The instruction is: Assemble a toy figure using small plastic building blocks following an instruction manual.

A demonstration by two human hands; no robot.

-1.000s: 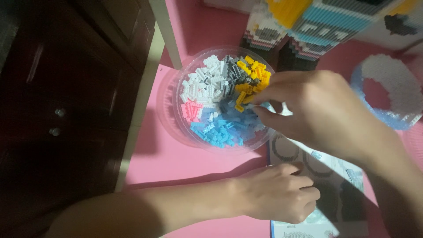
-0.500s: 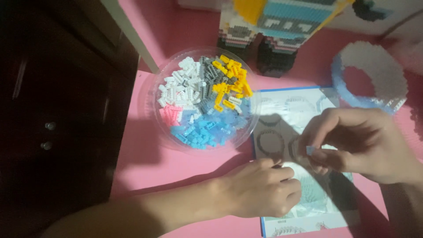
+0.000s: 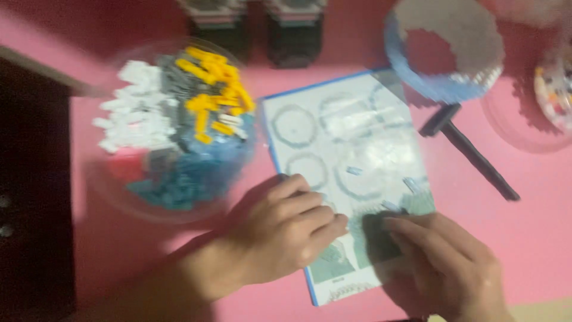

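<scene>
My left hand (image 3: 286,232) rests loosely curled and empty on the instruction sheet (image 3: 351,155); right hand (image 3: 447,262) presses flat beside it. Round clear tub (image 3: 113,197) holds white, grey, yellow, blue, pink bricks.

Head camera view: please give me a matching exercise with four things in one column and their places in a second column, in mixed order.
1. round clear bowl of small coloured bricks
2. black T-shaped tool
3. left hand
4. blue and white brick ring

a. top right of the table
b. on the booklet's lower left edge
c. left of the booklet
d. right of the booklet

Pairs: 1-c, 2-d, 3-b, 4-a
</scene>
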